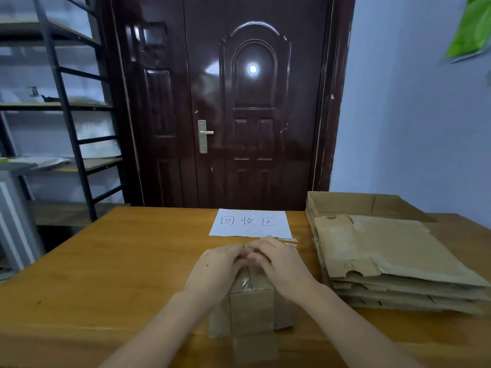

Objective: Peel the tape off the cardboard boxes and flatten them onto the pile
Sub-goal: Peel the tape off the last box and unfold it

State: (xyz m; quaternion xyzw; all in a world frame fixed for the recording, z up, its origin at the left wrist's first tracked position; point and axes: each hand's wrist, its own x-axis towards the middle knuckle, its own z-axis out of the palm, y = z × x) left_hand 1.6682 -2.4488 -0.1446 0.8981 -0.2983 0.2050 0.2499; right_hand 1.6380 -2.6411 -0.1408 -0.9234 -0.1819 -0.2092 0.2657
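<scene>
Brown cardboard box point(251, 306), clear tape point(245, 282) along its seam; left hand point(216, 264) and right hand point(276, 258) curl onto its top

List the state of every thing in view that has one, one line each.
Cardboard box: upright, still taped along the top seam.
Left hand: fingers curled on the box top.
Right hand: fingers curled on the box top, at the seam.
Pile of cardboard: flattened, stacked.
Paper sign: flat on the table.
Door: closed.

White paper sheet point(251, 223) reads "回收区"
</scene>
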